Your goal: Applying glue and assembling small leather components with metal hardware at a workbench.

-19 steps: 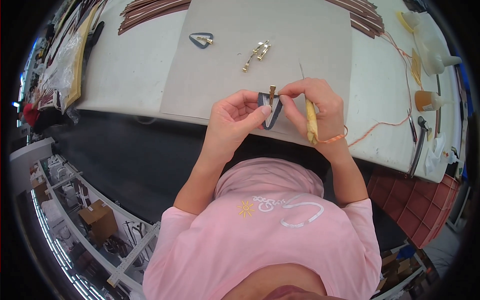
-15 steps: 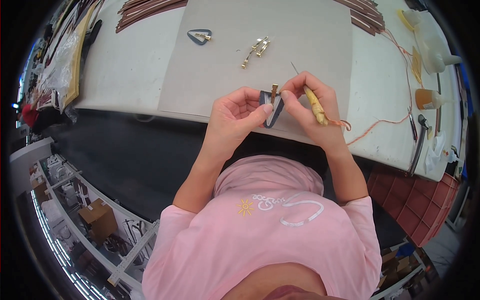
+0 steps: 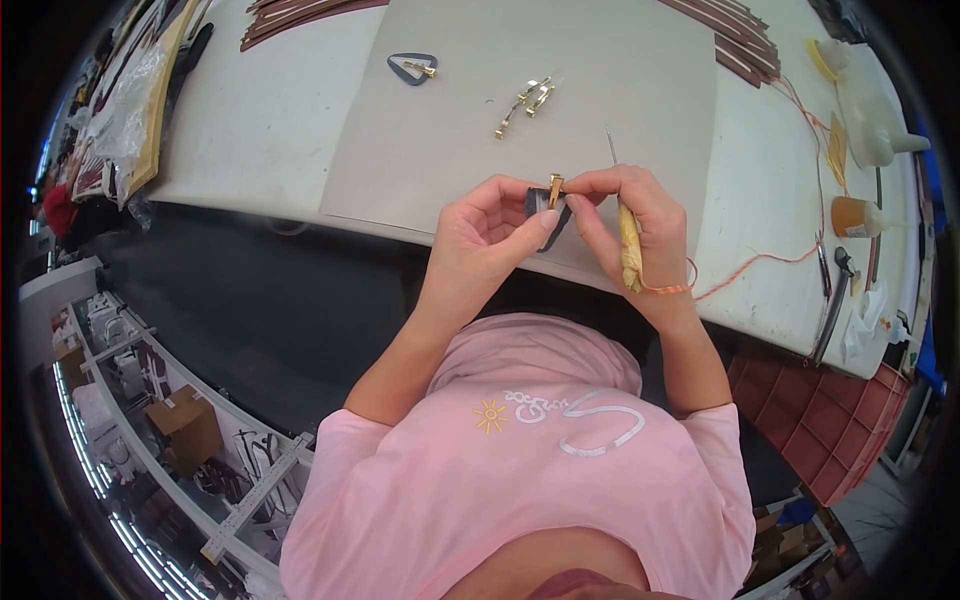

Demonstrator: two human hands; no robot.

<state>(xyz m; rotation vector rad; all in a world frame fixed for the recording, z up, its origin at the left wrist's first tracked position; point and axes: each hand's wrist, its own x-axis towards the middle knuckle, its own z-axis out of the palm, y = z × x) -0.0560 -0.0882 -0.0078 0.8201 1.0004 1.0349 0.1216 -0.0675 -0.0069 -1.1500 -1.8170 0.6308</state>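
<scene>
My left hand (image 3: pixel 490 232) pinches a dark blue triangular piece (image 3: pixel 558 238) between thumb and fingers, just over the table's near edge. A gold metal clip (image 3: pixel 555 188) stands up at the piece's far edge, partly under my left thumb. My right hand (image 3: pixel 640 220) is closed around an awl with a yellow wrapped handle (image 3: pixel 629 250); its thin metal point juts away from me. The thumb and index finger of that same hand meet at the right side of the triangular piece; whether they pinch something small there is hard to see.
Another triangular piece with a clip (image 3: pixel 412 68) and several loose gold clips (image 3: pixel 523 105) lie on the grey board (image 3: pixel 440 130). Brown strips (image 3: pixel 730 40) are stacked at the back. On the right are bottles (image 3: pixel 858 217), a hammer (image 3: pixel 835 305) and orange cord (image 3: pixel 745 270).
My right thumb and index finger have closed in against the piece's edge. The awl handle now sits more upright, and the piece is tilted more. The whole view has shifted slightly.
</scene>
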